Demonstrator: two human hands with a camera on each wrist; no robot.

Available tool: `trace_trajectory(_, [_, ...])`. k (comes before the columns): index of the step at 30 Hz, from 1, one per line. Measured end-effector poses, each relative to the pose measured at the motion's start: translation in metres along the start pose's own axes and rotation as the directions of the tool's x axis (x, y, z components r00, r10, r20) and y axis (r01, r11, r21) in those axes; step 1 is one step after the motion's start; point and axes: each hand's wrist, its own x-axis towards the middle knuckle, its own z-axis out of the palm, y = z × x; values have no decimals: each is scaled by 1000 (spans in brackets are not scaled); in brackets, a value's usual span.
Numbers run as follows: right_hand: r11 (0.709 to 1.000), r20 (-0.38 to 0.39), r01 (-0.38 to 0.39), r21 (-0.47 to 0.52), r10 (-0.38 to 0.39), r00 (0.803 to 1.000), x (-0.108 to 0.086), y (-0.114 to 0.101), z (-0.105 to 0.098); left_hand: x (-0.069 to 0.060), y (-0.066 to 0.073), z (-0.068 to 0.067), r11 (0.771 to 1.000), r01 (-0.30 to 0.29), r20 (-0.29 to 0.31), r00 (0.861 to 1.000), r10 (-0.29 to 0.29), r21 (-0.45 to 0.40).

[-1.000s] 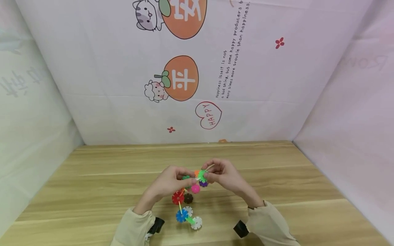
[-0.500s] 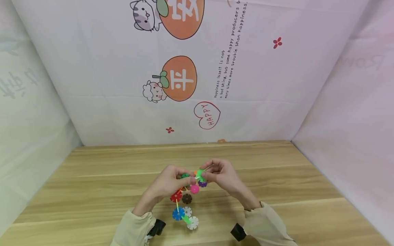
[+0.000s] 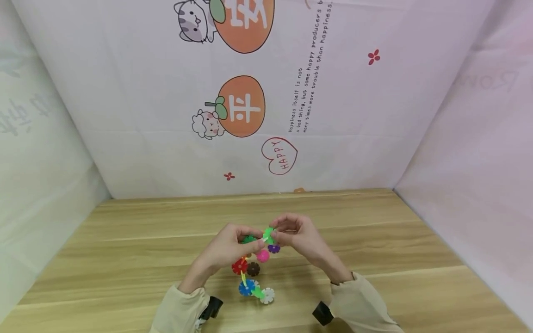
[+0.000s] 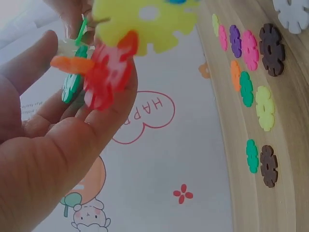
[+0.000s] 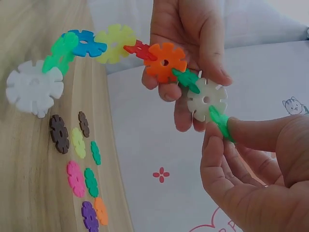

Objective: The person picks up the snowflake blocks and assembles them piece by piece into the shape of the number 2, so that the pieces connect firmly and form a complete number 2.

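Swinging to the right since half a second ago, the free end of the chain [image 3: 239, 266] of notched discs hangs toward the person, while both hands stay almost where they were. An orange patch seen earlier beside the bright green disc [image 5: 221, 122] no longer shows in the head view.

The chain is held up over the wooden bench [image 3: 374, 222] and curves down from the hands. From its free end it runs white disc [image 5: 35, 88], lime disc [image 5: 60, 53], blue disc [image 5: 87, 43], yellow disc [image 5: 115, 43], red disc [image 5: 139, 49], orange disc [image 5: 165, 63], darker green disc [image 5: 187, 80], then cream disc [image 5: 206, 99]. The bright green one meets the cream rim at an angle; how deep it sits, I cannot tell.

The left hand [image 3: 226, 245] pinches the cream disc between thumb and fingers; the right hand's [image 3: 301, 236] grip pinches the bright green one, thumb against its face. Pink disc [image 3: 263, 255], purple disc [image 3: 273, 248] and brown disc [image 3: 253, 268] lie loose below.
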Motion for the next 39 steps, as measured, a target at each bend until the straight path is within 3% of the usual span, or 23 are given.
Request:
trace_trajectory(10, [1000,13,-22,-9,22,1000,2,5,2,-1,-2,-1,1000,10,48,999,-10,-3])
trace_trajectory(14, [999,-33,-15,-28,14,999,5,8,2,-3,-2,-4,1000,30,38,999,-30,0])
trace_trajectory(19, [995,-116,-79,-53,73,991,7,19,-3,-4,-2,-5,998,57,28,998,-56,-9])
trace_trajectory(26, [986,-105,-129,-103,118,987,15,37,-7,-4,1,-7,998,66,18,998,-66,-5])
trace_trajectory(34, [963,-100,-165,-212,147,984,29,56,-7,-5,0,-9,998,63,12,998,-63,0])
trace_trajectory(39, [938,-77,-139,-319,120,990,38,66,-8,-6,2,-9,998,64,17,998,-64,-5])
